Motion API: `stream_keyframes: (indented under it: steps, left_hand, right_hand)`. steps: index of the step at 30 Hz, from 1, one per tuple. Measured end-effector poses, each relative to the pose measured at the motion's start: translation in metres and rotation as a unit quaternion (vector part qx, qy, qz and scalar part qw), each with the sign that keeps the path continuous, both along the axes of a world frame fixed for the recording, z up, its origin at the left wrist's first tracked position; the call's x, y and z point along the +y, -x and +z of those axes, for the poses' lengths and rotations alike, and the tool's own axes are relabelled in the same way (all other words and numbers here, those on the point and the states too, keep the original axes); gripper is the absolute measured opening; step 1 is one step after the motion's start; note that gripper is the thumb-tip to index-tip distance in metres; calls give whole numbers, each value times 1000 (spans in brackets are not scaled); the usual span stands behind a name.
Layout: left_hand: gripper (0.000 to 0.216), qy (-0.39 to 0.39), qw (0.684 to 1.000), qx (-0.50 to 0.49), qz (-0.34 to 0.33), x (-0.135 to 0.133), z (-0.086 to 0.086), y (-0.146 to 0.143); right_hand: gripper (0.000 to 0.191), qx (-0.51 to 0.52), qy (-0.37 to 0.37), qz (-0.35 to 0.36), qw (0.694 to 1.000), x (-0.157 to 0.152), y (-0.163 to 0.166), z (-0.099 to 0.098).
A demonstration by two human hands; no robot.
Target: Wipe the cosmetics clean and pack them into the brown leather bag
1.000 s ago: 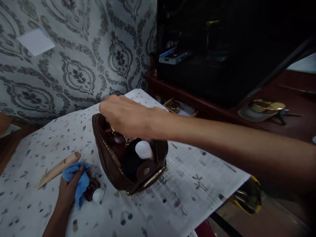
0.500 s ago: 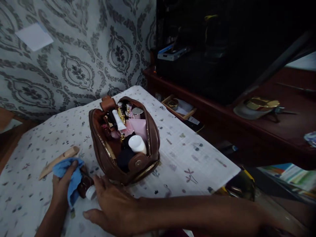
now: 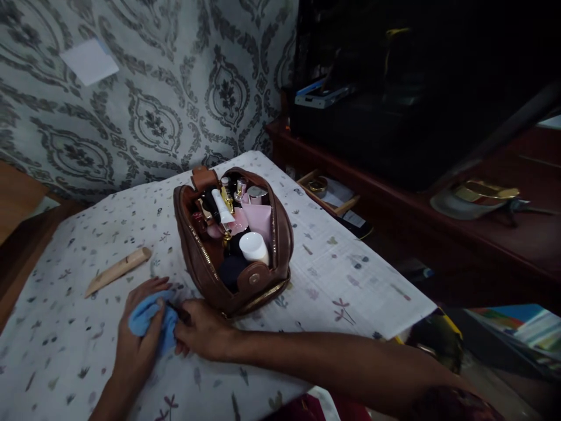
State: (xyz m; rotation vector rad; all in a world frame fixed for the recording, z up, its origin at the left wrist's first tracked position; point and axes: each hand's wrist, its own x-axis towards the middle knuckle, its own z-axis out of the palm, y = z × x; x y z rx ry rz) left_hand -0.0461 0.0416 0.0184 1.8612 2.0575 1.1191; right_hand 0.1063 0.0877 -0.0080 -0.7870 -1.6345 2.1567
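Note:
My left hand (image 3: 139,338) is closed on a bunched blue cloth (image 3: 144,316), thumb on top. The cloth is pressed against a small dark bottle (image 3: 184,316), mostly covered by fingers and cloth. My right hand (image 3: 208,331) grips the bottle from the right; its white cap is hidden. Just beyond my hands stands an open brown cosmetic bag (image 3: 193,257). Inside it are a white jar (image 3: 254,248), a white tube (image 3: 222,207), a pink flat item (image 3: 258,219) and several small bottles. A pale wooden stick-like piece (image 3: 118,272) lies left of the bag.
A white patterned cloth (image 3: 333,275) covers the table. Along the right runs a dark red cabinet with a black screen (image 3: 377,123) and an open drawer (image 3: 335,199). A gold-topped object (image 3: 477,199) sits on the cabinet. Patterned wallpaper (image 3: 153,123) rises behind.
My right hand has closed on the bottle, which was in the left hand with its white cap showing. Both hands have come together around cloth and bottle. The view has shifted slightly.

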Motion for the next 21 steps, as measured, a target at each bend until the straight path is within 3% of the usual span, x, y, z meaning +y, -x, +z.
stream_keyframes:
  steps: [4,13,21]
  left_hand:
    - [30,19,996,73,-45,-3,-5,-1]
    - [39,22,993,-67,97,14,-7,32]
    - [46,15,985,-137,106,16,-15,44]
  right_hand:
    - [13,8,-10,-1,1000,3,-1,4]
    - [12,7,-4,-10,1000,1,2,2]
    - [21,84,75,-41,993,-2,7,-4]
